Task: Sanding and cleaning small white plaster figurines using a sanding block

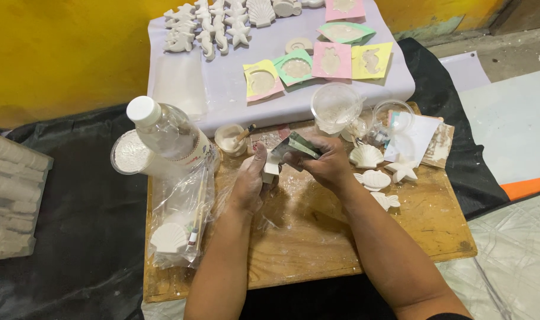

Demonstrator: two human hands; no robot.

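Head view: left hand grips a small white cast steady near the wooden board's far edge, so right hand, pinching folded sandpaper, can rub it.

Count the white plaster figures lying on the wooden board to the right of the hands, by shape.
Shell: 1
Fish: 2
Star: 1
Total: 4

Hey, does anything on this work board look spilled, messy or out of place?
Yes. White powder is smeared across the wooden board around both hands, and the left hand and right hand are dusted with it. A crumpled clear plastic bag sprawls over the board's left side.
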